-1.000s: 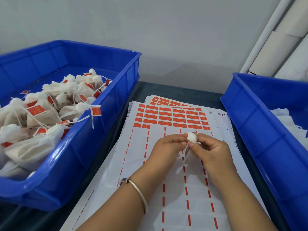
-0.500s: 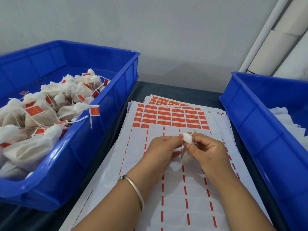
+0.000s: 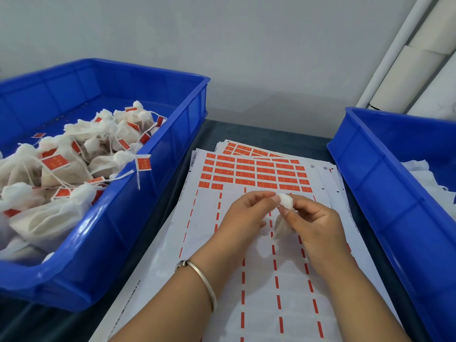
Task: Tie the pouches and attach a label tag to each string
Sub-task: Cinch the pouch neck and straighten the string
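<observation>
Pouch (image 3: 283, 218) sits pinched between both hands above the label sheet (image 3: 259, 280) on the desk (image 3: 217, 129). The right hand (image 3: 313, 223) has its fingers (image 3: 296, 206) curled round the gathered white neck, with the tan body hanging below the thumb. The left hand (image 3: 244, 213) brings thumb and forefinger tips together against the puffed top, apparently nipping the fabric or the drawstring there; the string itself is too fine to make out.

By my reading the tying step is in hand: the neck is bunched shut but no tag shows on this pouch. A silver bangle (image 3: 202, 277) rides the left wrist.

The sheet's near rows are peeled bare, leaving only red dashes, while orange label tags (image 3: 256, 174) remain in the far rows just beyond the fingertips. To the left, a blue bin (image 3: 153, 193) holds a heap of finished pouches (image 3: 74, 164) with tags on their strings, one tag dangling over the rim. A second blue bin (image 3: 385, 193) on the right holds white fabric, probably untied stock.

Next the knot likely needs cinching, with one hand kept on the neck so it does not loosen. Then a tag must be peeled from the nearest remaining row and folded over the string, which calls for freeing one hand.
</observation>
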A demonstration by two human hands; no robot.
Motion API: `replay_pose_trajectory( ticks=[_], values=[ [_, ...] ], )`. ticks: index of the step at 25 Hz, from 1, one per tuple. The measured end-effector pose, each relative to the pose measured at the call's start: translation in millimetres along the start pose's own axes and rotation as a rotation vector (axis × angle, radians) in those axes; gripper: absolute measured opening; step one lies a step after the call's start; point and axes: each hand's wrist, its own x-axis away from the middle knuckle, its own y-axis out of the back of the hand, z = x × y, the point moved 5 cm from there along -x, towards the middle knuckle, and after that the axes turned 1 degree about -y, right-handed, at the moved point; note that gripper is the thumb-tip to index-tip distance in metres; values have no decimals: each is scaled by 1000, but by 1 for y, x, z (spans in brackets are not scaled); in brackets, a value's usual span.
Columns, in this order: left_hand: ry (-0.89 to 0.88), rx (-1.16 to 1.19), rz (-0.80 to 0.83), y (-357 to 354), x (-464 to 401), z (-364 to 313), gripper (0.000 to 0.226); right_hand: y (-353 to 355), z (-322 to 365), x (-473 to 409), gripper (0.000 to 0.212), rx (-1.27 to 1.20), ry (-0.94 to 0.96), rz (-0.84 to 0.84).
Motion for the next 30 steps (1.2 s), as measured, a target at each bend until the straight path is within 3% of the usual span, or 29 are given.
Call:
replay_pose_trajectory(
  ticks=[4, 14, 22, 30],
  values=[
    [-2, -82, 43, -2, -1, 6, 18, 1, 1, 1, 14, 26, 15, 14],
    [98, 182, -38, 3, -6, 12, 11, -3, 2, 1, 14, 79, 36, 23],
    [-122, 105, -59, 5, -3, 1, 11, 0, -4, 0, 18, 101, 10, -3],
    [-148, 126, -299, 20, -6, 2, 10, -6, -11, -1, 26, 28, -60, 60]
  ],
)
